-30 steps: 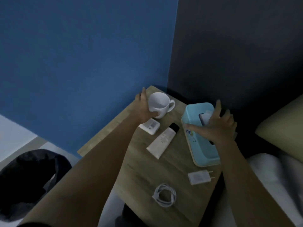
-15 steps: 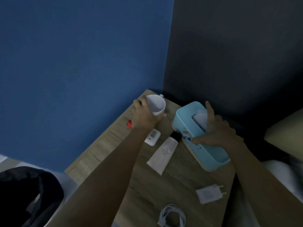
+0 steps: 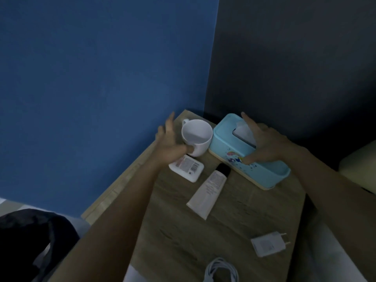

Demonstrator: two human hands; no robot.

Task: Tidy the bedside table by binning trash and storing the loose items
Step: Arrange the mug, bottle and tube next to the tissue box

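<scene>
My left hand is beside a white mug at the back of the wooden bedside table. Its fingers are spread to the mug's left and only the thumb touches the mug's front. My right hand spans a light blue tissue box, thumb on its front side, fingers across the lid by the tissue slot. A small white box with a barcode lies just under my left wrist. A white tube with a black cap lies mid-table. A white charger plug and a coiled white cable lie near the front.
A blue wall stands behind the table on the left and a dark one behind it on the right. A bin with a black bag stands on the floor at lower left. A pillow and white bedding lie to the right.
The mug and tissue box have moved back into the table's far corner and stand side by side. My left hand's fingers have come off the mug and spread.
</scene>
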